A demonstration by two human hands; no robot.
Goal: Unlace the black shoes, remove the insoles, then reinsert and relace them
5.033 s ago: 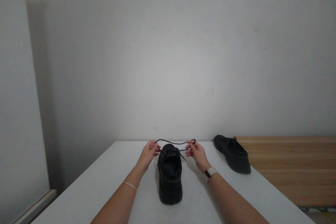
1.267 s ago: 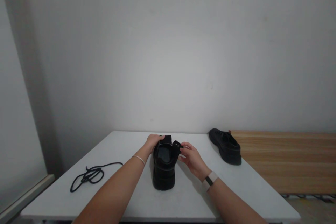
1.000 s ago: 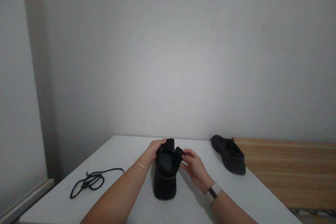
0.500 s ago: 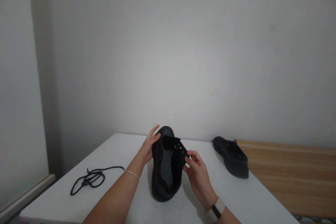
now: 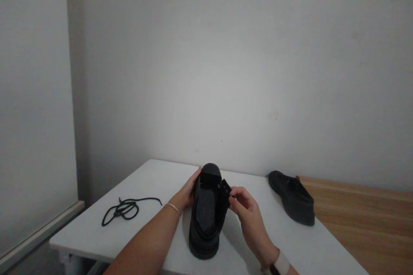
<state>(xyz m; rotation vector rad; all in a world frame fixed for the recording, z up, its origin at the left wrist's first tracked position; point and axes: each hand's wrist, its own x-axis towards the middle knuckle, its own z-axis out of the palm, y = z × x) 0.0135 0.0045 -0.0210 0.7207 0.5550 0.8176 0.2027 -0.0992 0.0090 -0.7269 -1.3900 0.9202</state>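
Both hands are on the black shoe (image 5: 206,219) standing heel-toward-us near the middle of the white table (image 5: 97,236): the left hand (image 5: 189,192) cups its left flank up by the toe, while the right hand (image 5: 247,212) pinches the right eyelet flap and spreads it outward. It looks like the opening-up step on an unlaced shoe, and the next move seems to call for a firm hold while the flaps part wider. The shoe is matte black with a grey insole showing; the loose black shoelace (image 5: 124,208) lies near the table's left edge and the second black shoe (image 5: 293,197) by the right edge.
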